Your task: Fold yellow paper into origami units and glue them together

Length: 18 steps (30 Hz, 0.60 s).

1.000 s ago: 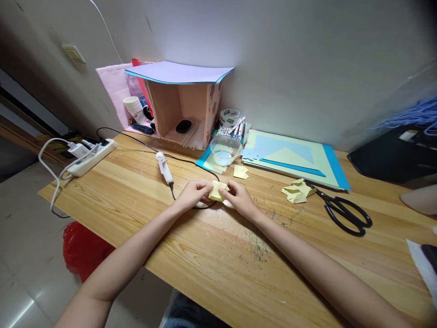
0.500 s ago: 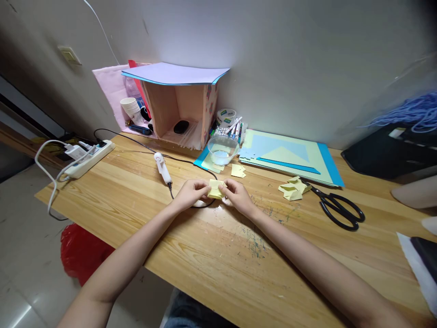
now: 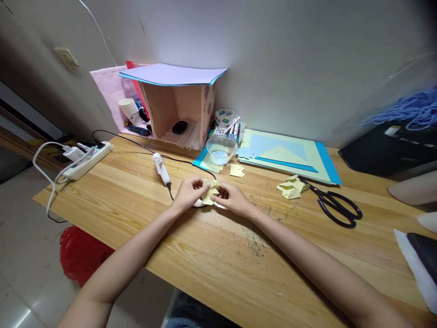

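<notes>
A small folded piece of yellow paper (image 3: 210, 193) is held just above the table between my two hands. My left hand (image 3: 189, 195) pinches its left side, thumb on top. On its right side, my right hand (image 3: 234, 198) grips the edge between thumb and fingers. Behind my hands lies a cut yellow paper piece (image 3: 236, 170) with a notched right edge. Several folded yellow papers (image 3: 292, 187) sit in a pile to the right, touching the tip of black-handled scissors (image 3: 339, 207). A white hot glue gun (image 3: 161, 169) rests left of my hands, its cord running beneath them.
Behind stand a clear plastic bowl (image 3: 221, 150), an open pink box (image 3: 177, 111) and markers (image 3: 235, 130). Yellow and blue paper sheets (image 3: 327, 159) lie at the back right. A power strip (image 3: 89, 161) is at the left edge; a red bag (image 3: 82, 255) is below the table.
The folded yellow paper has turned in my hands and now shows its notched right edge. My right fingers have shifted lower along it. The view has moved slightly.
</notes>
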Tool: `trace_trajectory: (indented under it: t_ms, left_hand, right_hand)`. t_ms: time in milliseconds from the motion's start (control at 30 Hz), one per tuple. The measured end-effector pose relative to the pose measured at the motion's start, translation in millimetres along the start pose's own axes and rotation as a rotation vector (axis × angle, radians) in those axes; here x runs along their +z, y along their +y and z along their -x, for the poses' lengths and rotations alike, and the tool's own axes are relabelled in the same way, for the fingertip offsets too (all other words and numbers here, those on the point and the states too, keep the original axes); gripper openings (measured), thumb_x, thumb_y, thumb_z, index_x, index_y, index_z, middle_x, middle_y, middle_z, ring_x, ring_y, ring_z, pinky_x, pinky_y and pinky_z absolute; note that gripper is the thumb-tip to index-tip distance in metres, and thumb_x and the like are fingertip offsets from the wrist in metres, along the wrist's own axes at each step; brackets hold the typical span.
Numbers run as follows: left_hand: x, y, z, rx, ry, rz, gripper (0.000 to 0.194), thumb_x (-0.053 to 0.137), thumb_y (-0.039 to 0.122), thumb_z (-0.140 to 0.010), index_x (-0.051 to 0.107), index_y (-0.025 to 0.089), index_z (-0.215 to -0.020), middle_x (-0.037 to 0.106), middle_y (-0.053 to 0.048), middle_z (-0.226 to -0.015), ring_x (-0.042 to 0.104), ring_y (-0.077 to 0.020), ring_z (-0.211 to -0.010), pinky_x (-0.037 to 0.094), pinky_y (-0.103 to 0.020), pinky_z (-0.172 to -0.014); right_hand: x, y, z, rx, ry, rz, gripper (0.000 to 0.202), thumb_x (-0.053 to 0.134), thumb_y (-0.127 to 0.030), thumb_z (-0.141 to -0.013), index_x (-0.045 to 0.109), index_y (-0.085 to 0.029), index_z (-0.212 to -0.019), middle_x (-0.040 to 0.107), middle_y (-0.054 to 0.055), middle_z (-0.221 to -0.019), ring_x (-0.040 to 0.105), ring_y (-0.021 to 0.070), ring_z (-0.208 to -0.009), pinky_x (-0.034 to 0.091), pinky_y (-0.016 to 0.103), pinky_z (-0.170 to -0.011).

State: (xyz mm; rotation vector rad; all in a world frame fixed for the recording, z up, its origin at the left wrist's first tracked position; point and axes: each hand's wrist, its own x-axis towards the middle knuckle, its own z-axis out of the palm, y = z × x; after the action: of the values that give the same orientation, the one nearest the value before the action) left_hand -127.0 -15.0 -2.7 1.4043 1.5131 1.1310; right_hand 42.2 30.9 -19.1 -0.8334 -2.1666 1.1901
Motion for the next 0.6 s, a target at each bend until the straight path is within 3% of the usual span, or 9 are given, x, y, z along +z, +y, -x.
trace_trajectory:
  t_ms: [100,267,333,467,600]
  left_hand:
    - [-2.0,3.6,-0.5,0.036,0.113,-0.034,0.024,0.058,0.036,-0.070,0.054,0.013,-0.064,0.050,0.003,-0.058,0.046,-0.0074,-0.053,0.036,-0.017,-0.050]
    - [-6.9,2.1,-5.1,-0.030,0.139,-0.006,0.016,0.057,0.029,-0.067,0.053,0.014,-0.071,0.053,0.003,-0.063,0.050,-0.0088,-0.057,0.040,-0.018,-0.055]
    - [-7.4,0.6,-5.9,-0.069,0.083,0.011,0.012,0.056,0.024,-0.066,0.052,0.014,-0.070,0.054,0.002,-0.065,0.052,-0.0102,-0.061,0.042,-0.019,-0.058]
    - [-5.9,3.6,-2.4,-0.100,-0.166,0.084,0.015,0.053,0.021,-0.065,0.055,0.013,-0.078,0.058,-0.001,-0.077,0.056,-0.0135,-0.071,0.045,-0.022,-0.062]
    - [-4.8,6.5,1.0,-0.048,-0.206,0.117,0.029,0.054,0.031,-0.072,0.058,0.014,-0.095,0.060,-0.006,-0.095,0.056,-0.0166,-0.087,0.045,-0.025,-0.072]
  right_hand:
    - [1.0,2.5,-0.8,0.013,-0.012,-0.033,0.017,0.060,-0.030,-0.072,0.050,-0.016,-0.068,0.048,-0.003,-0.061,0.043,0.0089,-0.056,0.034,0.020,-0.051]
    - [2.4,6.2,-2.1,0.064,0.111,-0.257,0.018,0.055,-0.033,-0.077,0.051,-0.016,-0.074,0.052,-0.001,-0.068,0.048,0.0096,-0.059,0.039,0.022,-0.054]
    - [1.5,6.0,-3.0,0.095,0.200,-0.378,0.020,0.054,-0.035,-0.077,0.049,-0.017,-0.075,0.052,-0.001,-0.068,0.050,0.0100,-0.059,0.042,0.022,-0.055]
    - [-1.1,3.8,-3.3,0.109,0.283,-0.482,0.020,0.055,-0.036,-0.077,0.049,-0.017,-0.078,0.051,-0.002,-0.068,0.050,0.0091,-0.054,0.042,0.021,-0.049]
    - [0.3,2.5,-0.3,0.066,0.240,-0.379,0.020,0.055,-0.036,-0.077,0.055,-0.017,-0.082,0.054,-0.001,-0.068,0.049,0.0092,-0.053,0.041,0.021,-0.048]
